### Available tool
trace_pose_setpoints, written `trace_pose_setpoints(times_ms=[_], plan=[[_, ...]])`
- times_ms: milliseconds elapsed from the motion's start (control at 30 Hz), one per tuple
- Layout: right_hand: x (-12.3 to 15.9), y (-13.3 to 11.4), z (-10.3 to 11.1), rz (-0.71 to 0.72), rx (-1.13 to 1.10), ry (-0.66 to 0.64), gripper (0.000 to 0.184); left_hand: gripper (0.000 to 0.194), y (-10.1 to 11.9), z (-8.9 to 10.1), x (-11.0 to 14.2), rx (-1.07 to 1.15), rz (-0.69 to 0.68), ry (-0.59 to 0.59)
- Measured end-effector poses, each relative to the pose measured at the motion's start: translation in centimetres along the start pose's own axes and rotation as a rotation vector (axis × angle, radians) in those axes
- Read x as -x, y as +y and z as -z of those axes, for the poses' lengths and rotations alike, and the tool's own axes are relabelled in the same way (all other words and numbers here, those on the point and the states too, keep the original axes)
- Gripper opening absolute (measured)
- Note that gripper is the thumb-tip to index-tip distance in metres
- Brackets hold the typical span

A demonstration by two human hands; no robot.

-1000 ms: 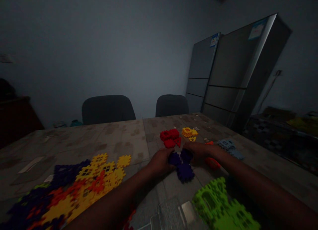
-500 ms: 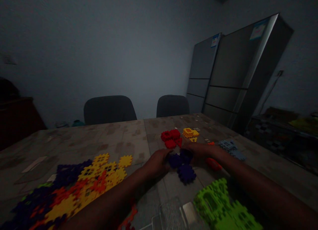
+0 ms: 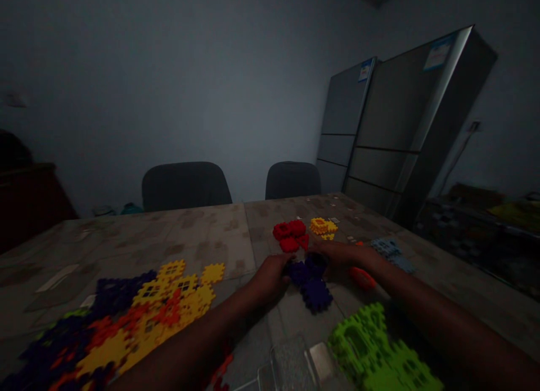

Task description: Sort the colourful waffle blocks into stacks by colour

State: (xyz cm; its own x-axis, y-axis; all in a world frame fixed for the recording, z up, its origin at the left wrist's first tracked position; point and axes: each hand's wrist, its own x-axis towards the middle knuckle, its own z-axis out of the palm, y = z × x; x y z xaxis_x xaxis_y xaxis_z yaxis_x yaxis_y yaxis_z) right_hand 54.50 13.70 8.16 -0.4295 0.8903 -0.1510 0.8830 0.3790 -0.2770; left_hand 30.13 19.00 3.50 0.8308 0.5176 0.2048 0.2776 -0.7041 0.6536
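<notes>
The dark purple, tooth-edged plastic pieces [image 3: 316, 294] lie in a cluster between the hands, the nearest piece reaching back toward the person and slightly right. The cluster's long axis slants from the left fingertips to that near piece. The left hand [image 3: 270, 277] pinches the left edge; the right hand [image 3: 331, 256] is closed around the far right part, its fingertips partly hidden. Both are about equally close. Just beyond sit bright red toothed plastic pieces [image 3: 290, 243], with a small yellow toothed plastic stack [image 3: 321, 227] to their right. Lime-green toothed plastic panels [image 3: 363, 340] lie nearer the person, all on the brown-patterned table [image 3: 202, 228].
</notes>
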Motion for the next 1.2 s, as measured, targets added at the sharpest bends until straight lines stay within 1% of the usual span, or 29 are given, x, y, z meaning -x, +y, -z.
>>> trace_pose_setpoints(times_ms=[67,100,167,233,300,400,500,600,733,900,1000,1100,1133,1200], plan=[[0.9,-0.4,0.7,-0.051,-0.010,0.036,0.048,0.037,0.1,0.3,0.3,0.006,0.007,0.012],[1.4,-0.7,1.1,-0.072,-0.016,0.058,0.054,0.038,0.1,0.5,0.5,0.008,0.012,0.014],[2.5,-1.7,1.7,-0.093,-0.034,0.095,0.056,0.035,0.2,0.7,0.7,0.012,0.019,0.009],[3.4,-2.9,1.9,-0.083,-0.053,0.107,0.056,0.031,0.2,0.8,0.8,0.016,0.022,0.003],[4.0,-4.4,1.8,-0.045,-0.072,0.086,0.062,0.030,0.2,0.8,0.7,0.016,0.025,0.000],[4.3,-6.2,1.2,0.023,-0.058,0.025,0.077,0.031,0.1,0.6,0.4,0.011,0.026,-0.011],[4.1,-7.1,0.7,0.029,0.016,-0.032,0.085,0.032,0.0,0.4,0.1,-0.002,0.028,-0.021],[3.7,-7.2,0.3,-0.005,0.106,-0.072,0.080,0.031,-0.2,0.2,-0.2,-0.021,0.040,-0.018],[3.3,-7.0,0.1,-0.026,0.158,-0.067,0.069,0.031,-0.3,0.1,-0.3,-0.040,0.054,-0.008],[3.2,-7.3,0.1,-0.060,0.152,-0.063,0.061,0.031,-0.1,0.1,-0.2,-0.040,0.053,0.003],[3.3,-7.5,0.4,-0.073,0.136,-0.062,0.066,0.030,0.2,0.2,-0.1,-0.039,0.060,0.007],[3.7,-7.7,0.9,-0.079,0.098,-0.044,0.071,0.034,0.7,0.4,0.6,-0.051,0.088,0.039],[3.9,-7.6,1.1,-0.085,0.076,-0.029,0.069,0.036,0.9,0.6,1.0,-0.057,0.103,0.058],[4.6,-7.5,1.6,-0.109,0.026,0.010,0.056,0.036,1.5,0.9,2.0,-0.065,0.128,0.087]])
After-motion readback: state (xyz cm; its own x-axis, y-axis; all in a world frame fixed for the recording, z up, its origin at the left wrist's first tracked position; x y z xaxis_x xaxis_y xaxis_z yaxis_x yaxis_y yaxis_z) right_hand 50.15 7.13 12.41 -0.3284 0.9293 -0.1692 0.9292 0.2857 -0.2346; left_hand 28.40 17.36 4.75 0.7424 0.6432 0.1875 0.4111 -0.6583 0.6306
